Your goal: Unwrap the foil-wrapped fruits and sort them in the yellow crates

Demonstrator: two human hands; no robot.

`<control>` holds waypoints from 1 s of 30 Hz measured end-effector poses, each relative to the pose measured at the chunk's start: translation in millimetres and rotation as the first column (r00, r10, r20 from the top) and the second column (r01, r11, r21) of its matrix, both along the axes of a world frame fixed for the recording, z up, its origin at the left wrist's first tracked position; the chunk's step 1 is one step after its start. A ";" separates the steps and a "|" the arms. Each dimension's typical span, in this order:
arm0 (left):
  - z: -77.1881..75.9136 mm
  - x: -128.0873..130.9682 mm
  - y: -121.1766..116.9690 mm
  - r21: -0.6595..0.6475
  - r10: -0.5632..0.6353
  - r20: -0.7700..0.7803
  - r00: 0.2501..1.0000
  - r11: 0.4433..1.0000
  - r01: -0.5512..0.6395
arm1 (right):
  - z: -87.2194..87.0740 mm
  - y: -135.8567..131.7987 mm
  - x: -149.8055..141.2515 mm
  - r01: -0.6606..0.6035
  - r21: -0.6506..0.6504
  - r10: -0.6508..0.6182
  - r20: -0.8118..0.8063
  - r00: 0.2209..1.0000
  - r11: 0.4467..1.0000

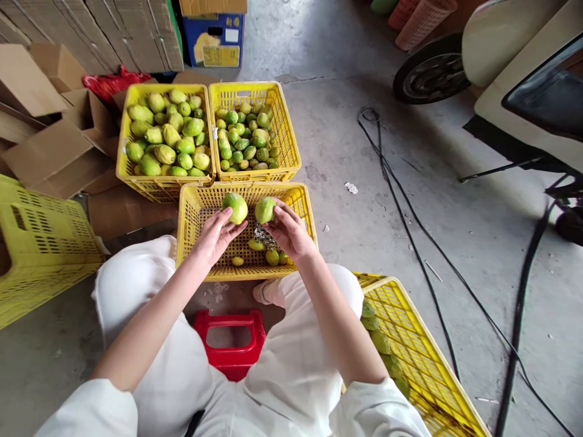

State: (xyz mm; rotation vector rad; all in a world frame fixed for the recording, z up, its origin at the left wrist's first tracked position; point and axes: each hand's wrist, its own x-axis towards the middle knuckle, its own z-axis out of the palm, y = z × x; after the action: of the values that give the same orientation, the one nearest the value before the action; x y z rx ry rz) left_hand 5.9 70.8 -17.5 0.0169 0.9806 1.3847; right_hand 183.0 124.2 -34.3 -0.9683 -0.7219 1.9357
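My left hand (213,238) has its fingers closed round a large green-yellow lemon (235,206). In my right hand (291,232) is a smaller green lemon (264,210), gripped at its right side. Both fruits are held up side by side, apart from each other, over a yellow plastic crate (204,267). Inside that crate lie several lemons (272,257) and some crumpled, shiny silvery material (265,237), partly hidden by my right hand.
Beyond stand two yellow crates, the left one (159,193) and the right one (286,136), both holding many lemons. Another crate (423,321) with green fruit is at my right. A red stool (230,355) shows between my legs. Cardboard (50,158) lies left; black cables (410,224) cross the floor right.
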 end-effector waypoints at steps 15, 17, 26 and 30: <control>-3.4 -0.9 -0.7 0.016 -0.040 -0.059 0.997 0.999 0.041 | 9.5 -0.7 0.7 -0.042 0.035 0.042 0.007 0.999 0.999; -4.6 -0.9 -0.5 0.024 -0.049 -0.072 0.996 0.998 0.051 | 10.6 -0.2 0.6 -0.033 0.041 0.033 -0.006 0.999 0.999; -5.6 -2.4 -2.2 0.106 -0.114 -0.162 0.980 0.985 0.132 | 8.3 0.0 2.1 0.010 0.006 -0.010 -0.047 0.999 1.000; -5.1 -1.9 -1.7 0.130 -0.137 -0.157 0.978 0.979 0.158 | 4.3 1.0 3.8 0.017 -0.007 -0.017 -0.033 0.999 1.000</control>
State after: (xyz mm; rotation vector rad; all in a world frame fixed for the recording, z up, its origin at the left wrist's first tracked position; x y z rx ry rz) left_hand 4.0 69.1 -22.5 0.2975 0.9797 1.3265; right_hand 186.8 125.2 -30.0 -0.9419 -0.6870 1.9357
